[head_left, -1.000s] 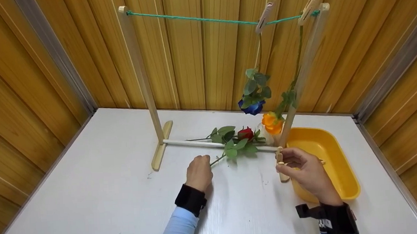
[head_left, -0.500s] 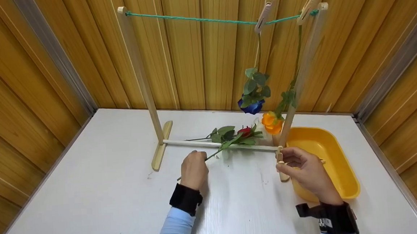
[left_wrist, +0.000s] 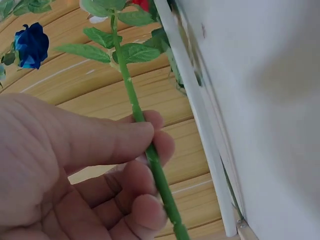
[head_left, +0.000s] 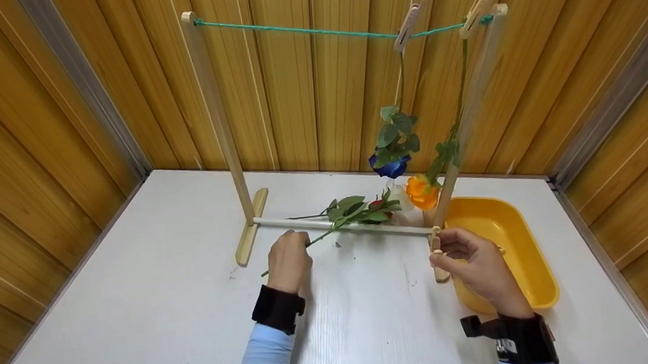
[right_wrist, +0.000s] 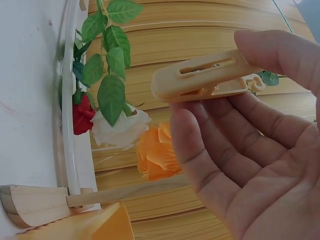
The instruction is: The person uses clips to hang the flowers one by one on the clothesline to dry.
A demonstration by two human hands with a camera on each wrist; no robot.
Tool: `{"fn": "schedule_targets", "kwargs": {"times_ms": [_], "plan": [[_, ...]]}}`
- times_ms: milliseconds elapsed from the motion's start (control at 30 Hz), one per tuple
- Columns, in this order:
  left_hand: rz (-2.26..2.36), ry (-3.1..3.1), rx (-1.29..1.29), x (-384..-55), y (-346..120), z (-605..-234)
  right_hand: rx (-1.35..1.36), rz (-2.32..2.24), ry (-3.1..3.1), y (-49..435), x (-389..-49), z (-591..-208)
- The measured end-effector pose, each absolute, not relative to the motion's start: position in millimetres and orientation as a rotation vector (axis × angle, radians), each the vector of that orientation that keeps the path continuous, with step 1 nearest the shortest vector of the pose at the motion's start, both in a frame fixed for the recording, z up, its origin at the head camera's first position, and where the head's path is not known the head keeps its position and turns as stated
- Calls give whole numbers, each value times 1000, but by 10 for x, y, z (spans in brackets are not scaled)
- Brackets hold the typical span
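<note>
My left hand (head_left: 290, 261) pinches the green stem of a white rose (right_wrist: 117, 127) between thumb and fingers. Its leafy stem (left_wrist: 132, 97) slants up toward the rack's lower bar, and the bloom is partly behind leaves in the head view. Beside the yellow tub, my right hand (head_left: 478, 262) holds a beige clothespin (right_wrist: 200, 75) between thumb and fingers. A red rose (right_wrist: 83, 114) lies on the table behind the bar. From the green line (head_left: 303, 30) a blue rose (head_left: 390, 165) and an orange rose (head_left: 421, 193) hang head down, each clipped by a clothespin (head_left: 478, 15).
The wooden rack has a left post (head_left: 215, 110), a right post (head_left: 473, 99) and a white lower bar (head_left: 293, 223). At the right stands the yellow tub (head_left: 525, 248), with a clothespin partly visible inside. Wood-patterned panels (head_left: 286, 111) enclose the white table (head_left: 157, 305).
My left hand has moved left and slightly away from me, drawing the white rose along; its leaves now overlap the red rose more. My right hand has stayed in place with the clothespin.
</note>
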State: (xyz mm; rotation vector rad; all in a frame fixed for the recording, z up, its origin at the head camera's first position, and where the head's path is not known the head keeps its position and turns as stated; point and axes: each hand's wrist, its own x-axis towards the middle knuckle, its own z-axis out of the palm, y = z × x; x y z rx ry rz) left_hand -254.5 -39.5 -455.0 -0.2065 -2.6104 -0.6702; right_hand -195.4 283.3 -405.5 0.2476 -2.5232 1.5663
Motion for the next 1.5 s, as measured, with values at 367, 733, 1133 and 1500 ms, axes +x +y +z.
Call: {"fn": "schedule_targets", "kwargs": {"times_ms": [367,733,1133,1500], "plan": [[-665,-2619,-126,-2530,-555,-4467,251,1565,-2517,2837,-1949,-4055],[-650,-2653,-154,-2517,-600,-4446,219,1556,-2537,2851,-1946,-4032],[-670,-2730,-299,-2515,-480,-4484,270,1565,-2475,2839,-1934,-4056],[-603,-2689,-455,-2512,-282,-4616,312,1577,-2456,2827,-1929,-4065]]}}
